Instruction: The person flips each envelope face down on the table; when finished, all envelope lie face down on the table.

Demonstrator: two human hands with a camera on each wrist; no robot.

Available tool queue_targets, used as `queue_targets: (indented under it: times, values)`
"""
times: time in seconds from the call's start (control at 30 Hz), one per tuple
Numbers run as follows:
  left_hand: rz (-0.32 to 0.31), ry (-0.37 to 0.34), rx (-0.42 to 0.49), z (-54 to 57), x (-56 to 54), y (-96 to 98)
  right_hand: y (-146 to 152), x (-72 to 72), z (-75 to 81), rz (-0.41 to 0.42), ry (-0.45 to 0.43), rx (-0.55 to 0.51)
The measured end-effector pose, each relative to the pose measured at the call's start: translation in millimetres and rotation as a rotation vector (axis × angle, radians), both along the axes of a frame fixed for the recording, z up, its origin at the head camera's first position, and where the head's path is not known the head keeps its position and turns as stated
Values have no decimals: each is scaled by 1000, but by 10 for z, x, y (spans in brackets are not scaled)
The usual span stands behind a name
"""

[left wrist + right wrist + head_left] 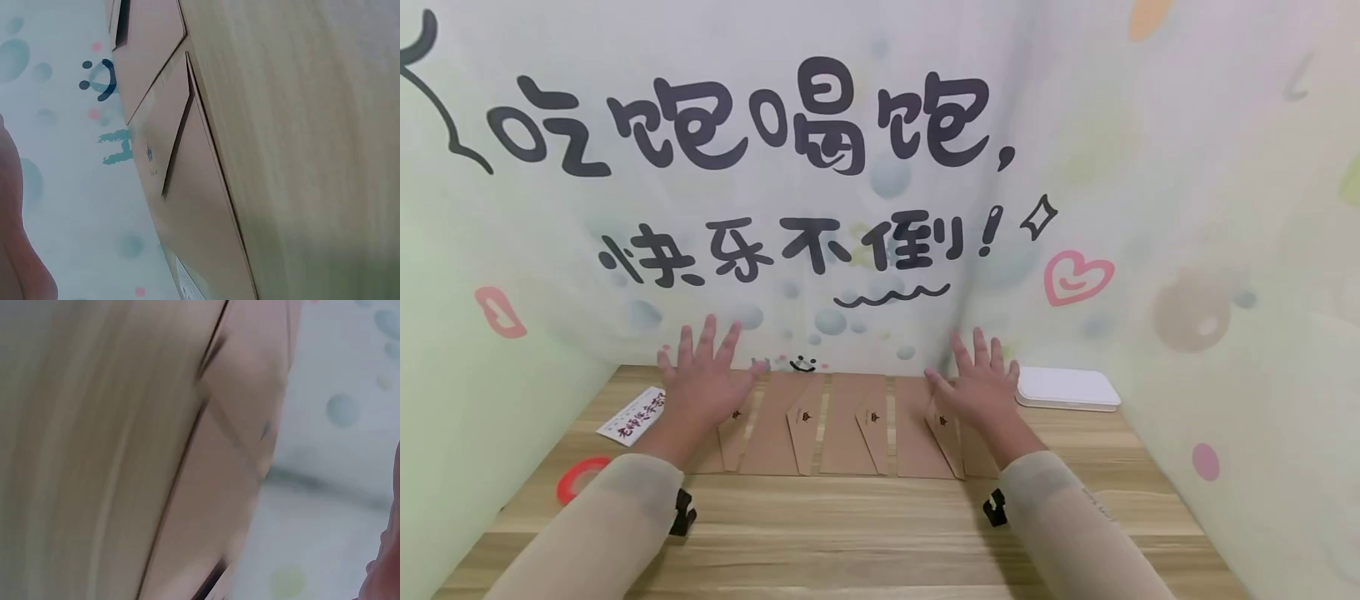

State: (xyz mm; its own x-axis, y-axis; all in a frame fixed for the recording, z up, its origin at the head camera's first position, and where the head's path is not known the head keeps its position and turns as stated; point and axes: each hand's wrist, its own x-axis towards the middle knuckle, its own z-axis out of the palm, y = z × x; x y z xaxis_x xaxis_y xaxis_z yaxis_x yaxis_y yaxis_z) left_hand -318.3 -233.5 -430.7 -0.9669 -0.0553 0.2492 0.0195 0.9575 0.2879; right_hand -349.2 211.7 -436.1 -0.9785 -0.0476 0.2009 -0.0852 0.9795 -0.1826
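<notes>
Both hands are held up with fingers spread, and neither grips anything. In the head view the left hand (706, 387) is over the left end of a row of brown paper envelopes (775, 425). Over the right end of that row is the right hand (981, 392), covering part of the envelopes there. Each envelope has a slanting flap with a small dark print. The left wrist view shows one envelope (194, 206) close up, with part of the hand (19, 237) at the left edge. Blurred envelopes (200, 494) appear in the right wrist view.
A white flat case (1067, 388) lies at the table's back right. Back left are a white card with handwriting (634, 414) and a red ring (571, 482), partly behind the left sleeve. A printed cloth (850, 192) hangs behind the wood-grain table (850, 533).
</notes>
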Motion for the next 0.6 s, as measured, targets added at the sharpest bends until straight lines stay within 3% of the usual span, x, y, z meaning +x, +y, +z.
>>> queue_targets:
  times: [0.37, 0.6]
  values:
    - [56, -91, 102, -9, 75, -175, -637, 102, 39, 96, 50, 6]
    - [34, -86, 165, -28, 214, -314, -1094, 195, 54, 151, 38, -60]
